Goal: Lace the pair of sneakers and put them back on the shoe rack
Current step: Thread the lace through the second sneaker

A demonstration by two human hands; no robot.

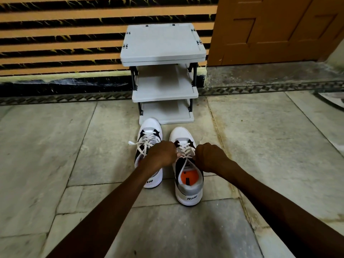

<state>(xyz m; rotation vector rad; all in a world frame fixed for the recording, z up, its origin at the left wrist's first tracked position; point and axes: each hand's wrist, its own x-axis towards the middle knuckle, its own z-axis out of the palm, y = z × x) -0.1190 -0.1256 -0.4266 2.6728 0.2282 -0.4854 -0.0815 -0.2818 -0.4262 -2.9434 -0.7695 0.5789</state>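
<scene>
Two white, grey and black sneakers stand side by side on the floor, toes pointing away from me. The right sneaker [188,190] shows an orange insole and has white laces [184,149] criss-crossed up its front. My left hand [161,154] and my right hand [209,156] are both closed on those laces, one at each side of the shoe's throat. The left sneaker [149,131] is laced, with a loose lace end lying off to its left; my left forearm covers its heel. A grey three-shelf shoe rack [163,53] stands just beyond the toes.
The rack backs onto a wall with orange and black stripes [65,34]. A brown wooden door [275,28] is at the back right above a dark threshold. Pale stone floor tiles [46,146] stretch to both sides of the shoes.
</scene>
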